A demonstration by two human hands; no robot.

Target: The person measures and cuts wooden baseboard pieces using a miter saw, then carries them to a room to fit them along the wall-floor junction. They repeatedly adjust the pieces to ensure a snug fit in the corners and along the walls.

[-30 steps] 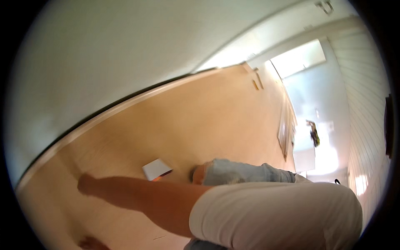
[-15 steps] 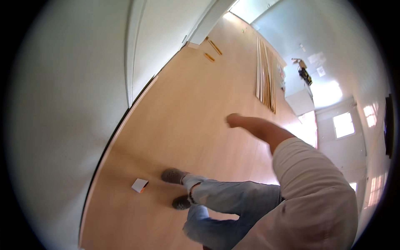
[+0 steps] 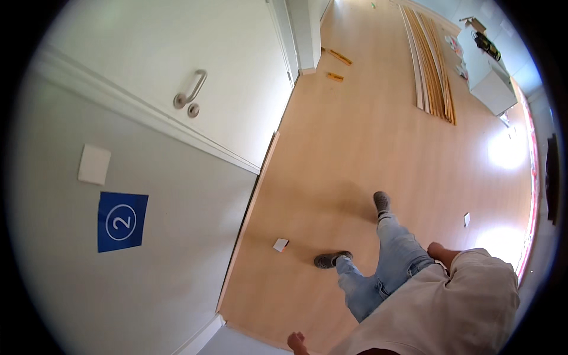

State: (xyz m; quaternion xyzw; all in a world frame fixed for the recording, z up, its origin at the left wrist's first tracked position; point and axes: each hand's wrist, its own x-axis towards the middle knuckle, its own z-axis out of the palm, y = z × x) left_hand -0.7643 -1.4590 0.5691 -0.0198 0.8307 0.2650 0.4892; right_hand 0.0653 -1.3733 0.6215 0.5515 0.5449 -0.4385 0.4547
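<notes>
At the lower edge, my left hand [image 3: 296, 341] hangs beside my body with its fingers curled in; nothing shows in it. My right hand [image 3: 436, 251] is near my right hip, next to the waist of my jeans [image 3: 402, 248]. It looks small and rounded, its fingers are not distinct, and no object shows at it. My feet, in dark grey shoes [image 3: 382, 202], stand apart on the wood-look floor [image 3: 331, 177]. Ahead of my left shoe lies a small white card-like piece [image 3: 280, 244] with an orange edge.
Left, a pale door [image 3: 236, 71] has a metal handle [image 3: 196, 86]; a blue sign [image 3: 123, 222] is on the wall beside it. Long wooden strips [image 3: 432, 71] lie farther off, near yellow tools [image 3: 335, 77]. A white cabinet [image 3: 493, 89] stands far right; another white piece [image 3: 467, 219] lies right.
My right arm, stretched forward before, has drawn back to my hip. My left hand has come into view. My feet have moved apart, and the view has shifted, showing the door handle and blue sign.
</notes>
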